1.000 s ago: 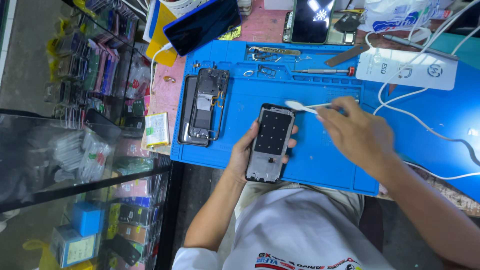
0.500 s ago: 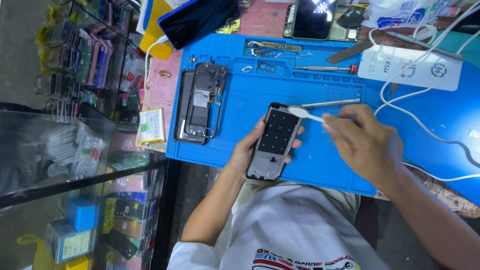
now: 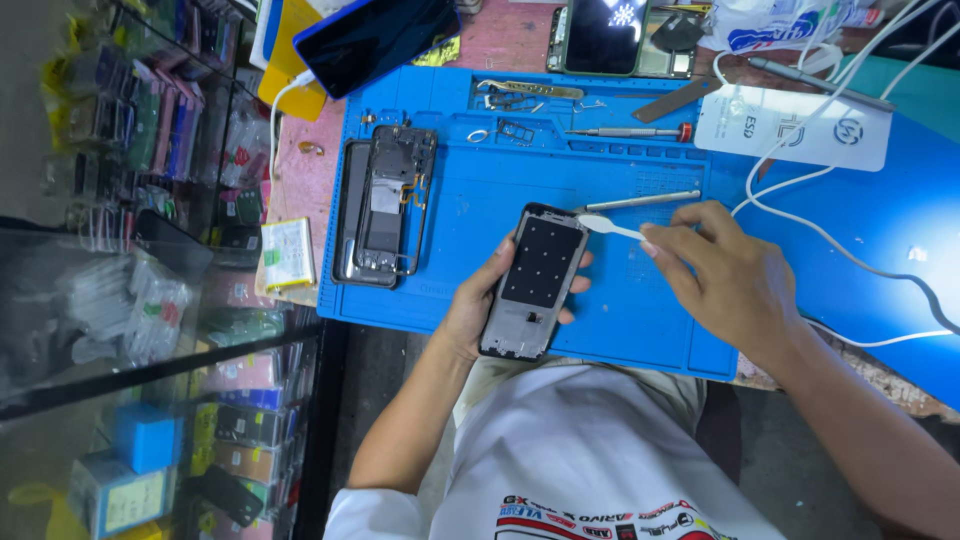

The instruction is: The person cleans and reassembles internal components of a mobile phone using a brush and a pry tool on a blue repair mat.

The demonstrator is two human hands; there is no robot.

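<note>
Disassembly looks well along: left hand grips a stripped black phone frame, right hand pinches a white plastic spudger at its top corner, gutted grey chassis beyond left hand.

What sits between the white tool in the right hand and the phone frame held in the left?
Nothing visible. The white spudger in the right hand reaches the top corner of the phone frame, held by the left hand above the blue mat.

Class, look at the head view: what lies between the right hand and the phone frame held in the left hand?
A white plastic tool spans it, from the right hand to the phone frame in the left hand.
</note>
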